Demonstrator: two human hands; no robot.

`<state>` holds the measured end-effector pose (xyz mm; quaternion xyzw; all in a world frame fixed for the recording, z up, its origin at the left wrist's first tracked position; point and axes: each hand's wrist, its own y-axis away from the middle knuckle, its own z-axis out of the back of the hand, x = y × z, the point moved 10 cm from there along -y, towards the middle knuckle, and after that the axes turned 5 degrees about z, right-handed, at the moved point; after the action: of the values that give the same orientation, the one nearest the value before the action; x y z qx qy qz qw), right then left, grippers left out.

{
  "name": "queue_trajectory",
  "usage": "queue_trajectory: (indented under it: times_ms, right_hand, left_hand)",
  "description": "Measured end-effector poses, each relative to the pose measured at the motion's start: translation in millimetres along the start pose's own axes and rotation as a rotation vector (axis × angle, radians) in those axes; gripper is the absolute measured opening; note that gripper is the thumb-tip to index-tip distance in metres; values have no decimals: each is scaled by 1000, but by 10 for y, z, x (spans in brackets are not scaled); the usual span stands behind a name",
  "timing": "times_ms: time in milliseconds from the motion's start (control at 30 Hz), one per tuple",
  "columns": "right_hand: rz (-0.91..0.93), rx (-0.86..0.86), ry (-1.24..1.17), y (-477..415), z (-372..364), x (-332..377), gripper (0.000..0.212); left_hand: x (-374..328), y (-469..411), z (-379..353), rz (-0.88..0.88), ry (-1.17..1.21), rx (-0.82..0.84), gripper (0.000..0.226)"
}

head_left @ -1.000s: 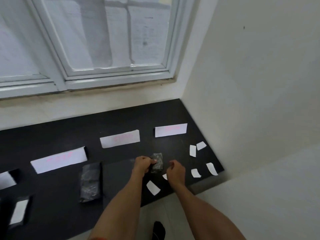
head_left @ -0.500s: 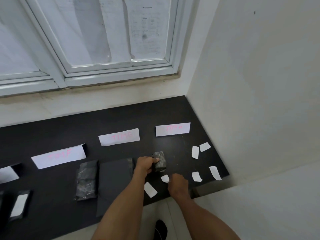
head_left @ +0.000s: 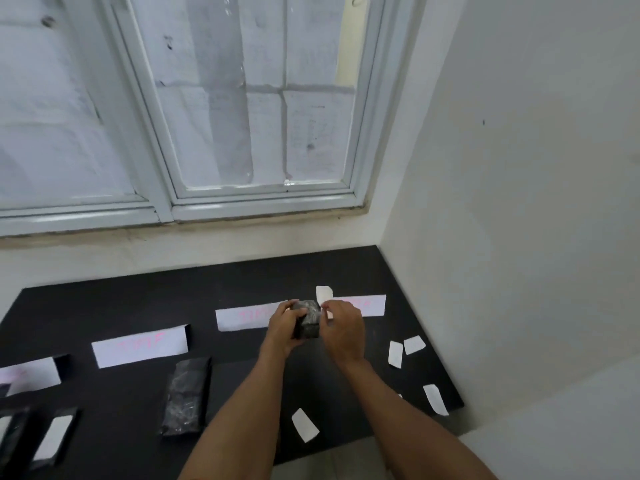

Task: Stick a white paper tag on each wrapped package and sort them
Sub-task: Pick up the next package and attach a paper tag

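Note:
My left hand (head_left: 282,329) grips a small black wrapped package (head_left: 307,318), lifted above the black table (head_left: 104,306). My right hand (head_left: 343,327) pinches a white paper tag (head_left: 323,294) that stands up at the package's top right corner. A larger black wrapped package (head_left: 187,396) lies flat on the table left of my forearms. At the far left lies another black package bearing a white tag (head_left: 55,436). Loose white tags lie on the table: one near the front edge (head_left: 304,425) and several at the right (head_left: 396,354).
White label strips with pink writing lie in a row across the table (head_left: 138,346), (head_left: 242,317), (head_left: 372,305), (head_left: 29,375). A window (head_left: 207,116) rises behind the table and a white wall (head_left: 519,237) closes off the right side.
My right hand picked up a white tag from the table and brought it to the small package. My left hand lifted that package up and away from the table.

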<state>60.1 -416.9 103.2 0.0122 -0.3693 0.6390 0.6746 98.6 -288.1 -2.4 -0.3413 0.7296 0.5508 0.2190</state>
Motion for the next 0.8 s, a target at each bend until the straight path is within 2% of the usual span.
queue_trajectory:
  times_ms: [133, 200, 300, 467, 800]
  right_hand:
    - [253, -11, 53, -182, -14, 731, 19]
    - [304, -38, 85, -212, -11, 940, 28]
    - [330, -79, 125, -264, -6, 1231, 28]
    - [436, -98, 163, -243, -64, 1677, 37]
    - [415, -96, 201, -124, -173, 2059, 35]
  left_hand:
    - [-478, 229, 12, -74, 41, 41, 31]
    - [-634, 326, 76, -90, 72, 36, 26]
    - [-878, 460, 260, -138, 159, 53, 33]
    - [-1181, 626, 610, -245, 96, 45, 18]
    - [-1321, 840, 968, -324, 90, 27, 20]
